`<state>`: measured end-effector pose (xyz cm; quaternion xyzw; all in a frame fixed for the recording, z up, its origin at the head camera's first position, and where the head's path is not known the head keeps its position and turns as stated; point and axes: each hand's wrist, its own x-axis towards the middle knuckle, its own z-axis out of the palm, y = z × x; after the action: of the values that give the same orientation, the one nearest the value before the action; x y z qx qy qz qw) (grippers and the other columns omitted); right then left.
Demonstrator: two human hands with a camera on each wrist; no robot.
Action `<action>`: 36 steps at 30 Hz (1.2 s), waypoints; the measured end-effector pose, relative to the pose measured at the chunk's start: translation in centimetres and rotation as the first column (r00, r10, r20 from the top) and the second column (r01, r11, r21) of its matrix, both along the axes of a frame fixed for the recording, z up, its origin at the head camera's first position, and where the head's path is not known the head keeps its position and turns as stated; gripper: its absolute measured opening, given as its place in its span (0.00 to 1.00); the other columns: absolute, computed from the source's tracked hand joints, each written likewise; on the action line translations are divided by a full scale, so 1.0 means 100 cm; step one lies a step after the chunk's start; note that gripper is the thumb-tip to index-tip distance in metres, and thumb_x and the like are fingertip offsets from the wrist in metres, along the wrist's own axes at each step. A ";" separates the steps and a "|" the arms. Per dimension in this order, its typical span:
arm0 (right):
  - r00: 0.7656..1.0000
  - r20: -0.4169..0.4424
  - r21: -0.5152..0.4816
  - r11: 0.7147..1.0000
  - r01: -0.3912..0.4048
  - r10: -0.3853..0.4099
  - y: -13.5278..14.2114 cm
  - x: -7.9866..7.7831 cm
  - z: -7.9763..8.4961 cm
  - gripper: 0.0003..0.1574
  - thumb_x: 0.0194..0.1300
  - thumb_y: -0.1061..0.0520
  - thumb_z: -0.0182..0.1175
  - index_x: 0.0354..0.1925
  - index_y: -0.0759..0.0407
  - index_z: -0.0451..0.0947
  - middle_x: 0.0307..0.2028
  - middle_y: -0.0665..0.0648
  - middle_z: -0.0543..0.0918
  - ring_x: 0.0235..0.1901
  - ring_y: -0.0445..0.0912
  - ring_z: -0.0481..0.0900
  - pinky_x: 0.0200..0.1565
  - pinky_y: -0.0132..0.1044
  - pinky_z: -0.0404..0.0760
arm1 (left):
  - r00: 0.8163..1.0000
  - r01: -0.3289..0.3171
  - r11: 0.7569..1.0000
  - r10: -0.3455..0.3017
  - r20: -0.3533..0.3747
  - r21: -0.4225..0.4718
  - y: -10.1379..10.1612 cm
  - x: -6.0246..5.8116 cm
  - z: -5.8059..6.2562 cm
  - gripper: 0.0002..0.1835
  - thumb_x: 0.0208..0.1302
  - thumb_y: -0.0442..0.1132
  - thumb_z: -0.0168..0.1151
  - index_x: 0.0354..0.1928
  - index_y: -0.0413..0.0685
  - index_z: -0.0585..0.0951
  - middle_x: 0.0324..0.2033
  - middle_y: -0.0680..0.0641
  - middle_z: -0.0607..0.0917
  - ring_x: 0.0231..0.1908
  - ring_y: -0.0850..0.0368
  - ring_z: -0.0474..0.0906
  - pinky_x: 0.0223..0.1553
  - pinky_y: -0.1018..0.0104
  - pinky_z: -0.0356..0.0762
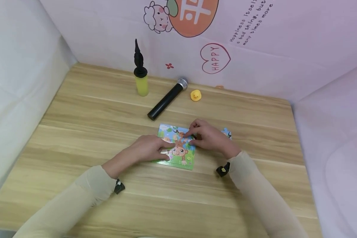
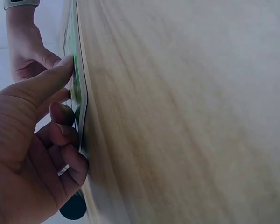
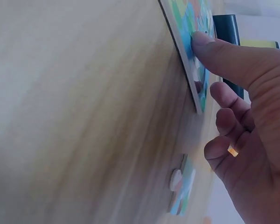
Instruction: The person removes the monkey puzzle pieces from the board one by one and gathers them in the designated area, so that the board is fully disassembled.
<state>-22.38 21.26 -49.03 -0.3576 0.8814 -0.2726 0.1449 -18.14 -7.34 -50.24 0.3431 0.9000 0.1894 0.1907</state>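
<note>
Table: everything is carried by a table (image 1: 172, 201) of light wood grain, and its far edge is met by cloth.
Room: the table is enclosed at the left, right and back by pale cloth; on the back cloth (image 1: 178, 51), a sheep, lettering and a heart with "HAPPY" are printed.
Puzzle: the monkey puzzle (image 1: 180, 152) is laid flat near the middle of the table, between the two hands.
Left hand: the left part of the puzzle is touched by the left hand (image 1: 150, 148), its thumb and forefinger apart.
Right hand: the upper right part is touched by the right hand (image 1: 209, 135), its thumb and forefinger also apart.
Behind puzzle: a yellow pump (image 1: 141, 85) is stood upright, a microphone (image 1: 166, 100) is laid slantwise, and a toy duck (image 1: 195, 95) is placed beside its head.
Right wrist view: a loose piece (image 3: 182, 186), partly covered by the hand in the head view, is shown more fully, apart from the puzzle.
Left wrist view: loosely bent fingers are shown beneath the thumb, hidden from above.
</note>
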 end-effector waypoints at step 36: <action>0.995 -0.075 0.059 0.996 -0.068 0.073 -0.019 -0.007 0.013 0.07 0.66 0.61 0.70 0.40 0.50 0.89 0.47 0.51 0.73 0.48 0.47 0.68 0.49 0.42 0.69 | 0.999 0.001 0.993 0.003 0.036 -0.116 0.033 -0.009 0.006 0.32 0.60 0.65 0.69 0.67 0.76 0.77 0.40 0.52 0.87 0.27 0.58 0.74 0.23 0.58 0.71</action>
<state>-23.07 19.37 -47.70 -0.3945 0.8804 -0.2285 0.1305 -19.03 -4.00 -49.64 0.3275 0.9061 0.1432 0.2262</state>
